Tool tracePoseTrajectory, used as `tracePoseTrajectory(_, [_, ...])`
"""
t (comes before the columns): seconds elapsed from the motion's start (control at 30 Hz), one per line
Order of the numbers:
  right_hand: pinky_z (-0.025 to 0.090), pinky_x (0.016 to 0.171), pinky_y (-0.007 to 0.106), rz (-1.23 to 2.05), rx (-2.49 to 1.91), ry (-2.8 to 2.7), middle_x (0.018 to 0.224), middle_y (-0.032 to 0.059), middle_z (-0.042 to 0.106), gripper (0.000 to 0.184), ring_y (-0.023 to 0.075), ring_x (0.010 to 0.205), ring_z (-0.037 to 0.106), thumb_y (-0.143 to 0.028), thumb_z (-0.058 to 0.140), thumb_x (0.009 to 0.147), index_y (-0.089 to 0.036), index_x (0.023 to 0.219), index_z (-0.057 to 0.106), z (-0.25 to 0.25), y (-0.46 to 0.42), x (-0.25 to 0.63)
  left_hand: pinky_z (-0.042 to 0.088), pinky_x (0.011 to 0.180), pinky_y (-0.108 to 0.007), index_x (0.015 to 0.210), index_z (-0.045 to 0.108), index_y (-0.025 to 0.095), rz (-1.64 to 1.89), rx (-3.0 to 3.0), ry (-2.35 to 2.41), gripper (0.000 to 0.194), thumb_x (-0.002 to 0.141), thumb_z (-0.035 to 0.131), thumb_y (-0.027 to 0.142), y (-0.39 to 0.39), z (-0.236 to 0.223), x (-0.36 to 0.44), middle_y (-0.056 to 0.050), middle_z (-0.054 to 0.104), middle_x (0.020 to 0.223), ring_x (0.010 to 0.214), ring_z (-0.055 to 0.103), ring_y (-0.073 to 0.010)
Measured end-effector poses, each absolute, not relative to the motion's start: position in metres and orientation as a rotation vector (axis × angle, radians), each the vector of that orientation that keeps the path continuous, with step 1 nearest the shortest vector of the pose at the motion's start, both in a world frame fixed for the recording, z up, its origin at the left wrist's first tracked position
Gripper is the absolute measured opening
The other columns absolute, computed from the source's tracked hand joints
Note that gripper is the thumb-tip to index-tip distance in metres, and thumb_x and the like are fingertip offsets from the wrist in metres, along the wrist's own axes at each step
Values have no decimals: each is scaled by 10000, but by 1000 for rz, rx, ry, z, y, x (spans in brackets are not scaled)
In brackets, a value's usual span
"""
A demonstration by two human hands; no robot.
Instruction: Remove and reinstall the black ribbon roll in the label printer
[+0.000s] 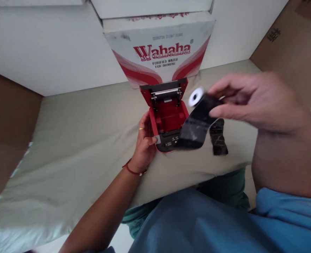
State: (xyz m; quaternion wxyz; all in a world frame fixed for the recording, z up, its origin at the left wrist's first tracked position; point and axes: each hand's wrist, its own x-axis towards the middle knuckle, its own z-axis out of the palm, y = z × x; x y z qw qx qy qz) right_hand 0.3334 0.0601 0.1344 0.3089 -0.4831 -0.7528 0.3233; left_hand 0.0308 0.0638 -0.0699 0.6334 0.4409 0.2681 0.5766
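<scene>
while left hand (145,142) low, right hand (263,100) aloft

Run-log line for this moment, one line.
left hand: holds red device | right hand: holds black roll, partly unrolled | lid: open | black strip: on cloth

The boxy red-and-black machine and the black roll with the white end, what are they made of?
The boxy red-and-black machine looks like hard plastic: smooth, moulded shape. The black roll with the white end may be thin plastic film or coated paper: its loose strip curves and shines.
</scene>
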Motion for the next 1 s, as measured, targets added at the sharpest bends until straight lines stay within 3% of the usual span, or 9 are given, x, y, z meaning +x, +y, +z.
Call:
tracePoseTrajectory(0.17, [582,794,355,1165,-1509,-1873,981,13,877,453,184,907,794,-576,1005,902,-201,1123,877,102,76,379,529,1412,-544,1603,724,427,1313,995,617,903,772,1049,559,66,-70,28,-13,620,1816,1760,505,-403])
tracePoseTrajectory(0.23, [583,783,335,1284,-1655,-1947,974,21,879,319,187,867,783,-418,1002,890,-197,1076,866,73,85,372,532,1412,-540,1598,730,421,1309,998,641,899,768,1051,546,67,-71,25,-10,598,1840,1773,484,-403])
tracePoseTrajectory(0.33, [534,763,316,1135,-1832,-2040,932,19,847,194,184,812,731,-247,932,877,-195,1052,865,44,87,357,550,1400,-558,1576,737,420,1311,1025,657,869,777,1047,564,69,-71,23,-14,599,1838,1782,471,-415])
tracePoseTrajectory(0.43, [459,710,321,978,-1817,-2009,750,-38,705,272,164,677,603,-386,867,971,-204,1170,899,43,80,363,570,1386,-543,1570,739,429,1290,1036,645,880,765,1058,586,68,-67,22,-9,624,1808,1771,485,-410])
tracePoseTrajectory(0.53, [454,709,344,828,-1802,-1922,673,-57,621,368,159,616,530,-512,800,1023,-215,1204,920,51,75,392,576,1384,-528,1602,723,423,1264,1031,667,910,775,1062,589,66,-63,22,-8,613,1812,1764,489,-404])
tracePoseTrajectory(0.63, [499,726,356,790,-1932,-1991,717,-25,706,327,179,639,600,-462,822,984,-227,1179,938,48,73,417,571,1395,-527,1602,724,421,1266,1022,670,903,779,1062,573,65,-61,23,-9,605,1814,1769,481,-408])
tracePoseTrajectory(0.73, [553,753,352,830,-1987,-2120,948,32,866,333,208,744,720,-368,807,952,-250,1235,938,34,71,422,542,1425,-551,1579,741,444,1267,1004,661,894,758,1068,580,65,-61,23,14,607,1817,1781,465,-410])
tracePoseTrajectory(0.83, [584,788,358,788,-2013,-2195,1091,60,911,380,224,811,774,-369,782,969,-257,1304,923,23,69,416,482,1474,-577,1576,747,454,1256,991,672,916,734,1084,578,65,-61,22,30,585,1846,1810,422,-413])
tracePoseTrajectory(1.0, [584,758,364,704,-2001,-2419,1014,75,921,315,246,802,799,-375,804,958,-251,1216,935,33,68,417,419,1512,-579,1550,769,449,1275,966,642,896,723,1106,531,65,-62,23,28,604,1831,1831,392,-415])
